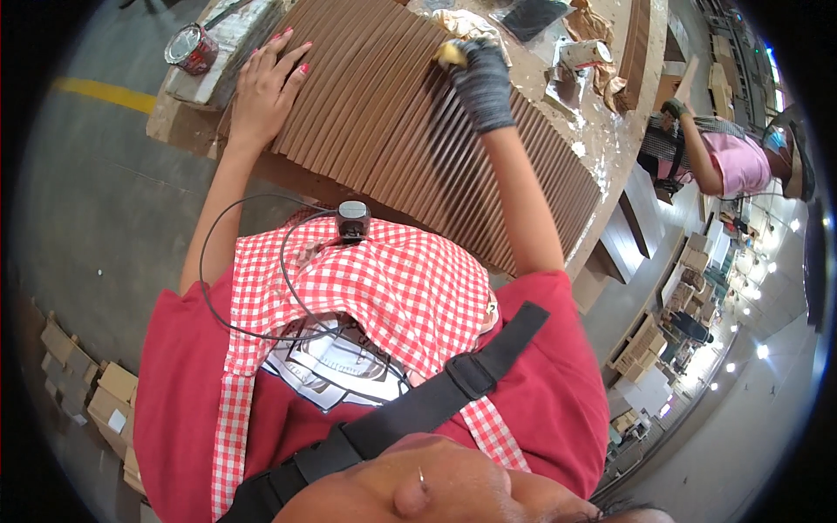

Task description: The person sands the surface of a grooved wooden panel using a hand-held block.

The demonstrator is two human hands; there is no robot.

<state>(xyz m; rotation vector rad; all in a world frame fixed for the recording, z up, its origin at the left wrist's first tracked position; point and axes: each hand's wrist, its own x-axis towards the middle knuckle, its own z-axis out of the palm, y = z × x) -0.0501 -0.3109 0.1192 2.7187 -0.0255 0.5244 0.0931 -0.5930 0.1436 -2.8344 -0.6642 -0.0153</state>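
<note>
A brown panel of narrow ridged slats [366, 105] lies on the worktable before me. My left hand [264, 103] is bare and rests flat on its left end, fingers spread. In a dark grey knitted glove, my right hand [482, 85] is closed around a small yellow sponge-like piece [450, 55] and presses near the panel's far edge. The fingers hide much of that piece. Below the glove, a band of slats looks darker and shinier than those at the left.
An open, stained can [192, 50] stands on a whitish block [220, 59] at far left. Crumpled brown paper [586, 21] and a white container [586, 54] lie on the paint-spotted table [602, 152]. Another person in pink [741, 161] works at right. Cardboard boxes [112, 401] stand at lower left.
</note>
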